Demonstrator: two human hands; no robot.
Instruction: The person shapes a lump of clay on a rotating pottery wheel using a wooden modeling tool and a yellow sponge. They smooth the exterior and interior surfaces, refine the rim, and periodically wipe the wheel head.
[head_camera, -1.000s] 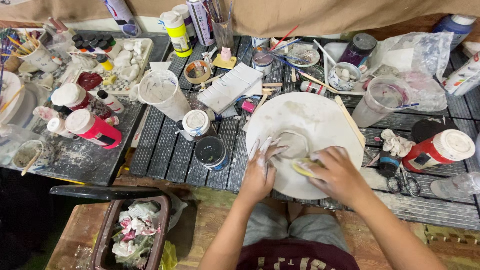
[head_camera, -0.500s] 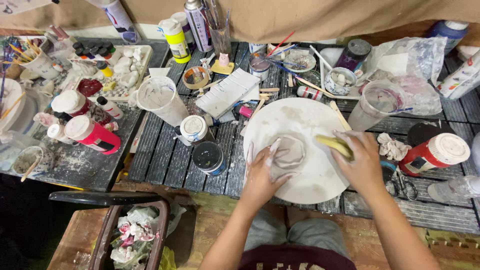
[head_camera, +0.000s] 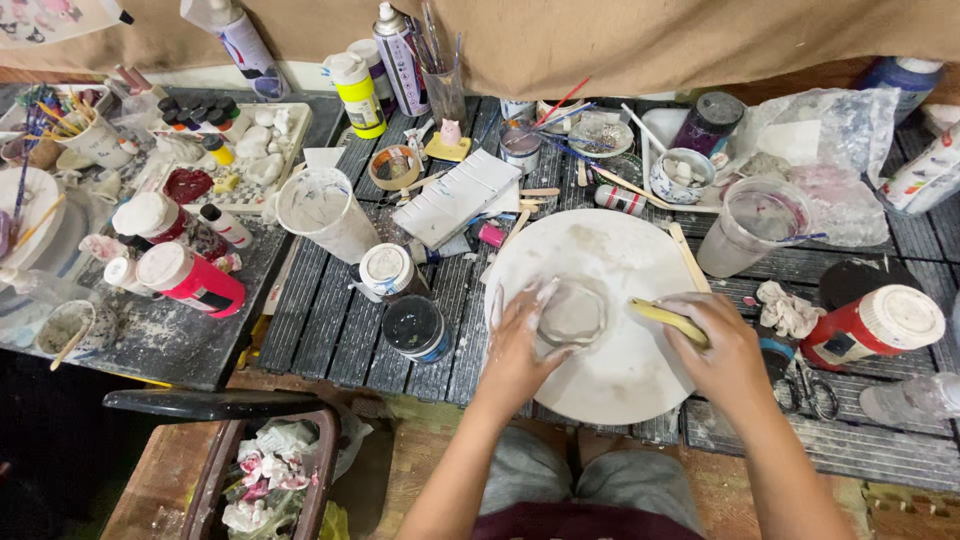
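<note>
1. Our left hand (head_camera: 520, 345) rests with spread fingers against the small clay piece (head_camera: 571, 314), touching its near-left edge.
2. Our right hand (head_camera: 722, 345) is closed around a yellow sponge (head_camera: 668, 320), just right of the piece.
3. The clay sits between our hands on a round white board (head_camera: 600, 250); it looks shaped into a shallow, rounded form, with smoothing seemingly left.
4. Clay is pale grey and matte; the board is dusty and smeared.
</note>
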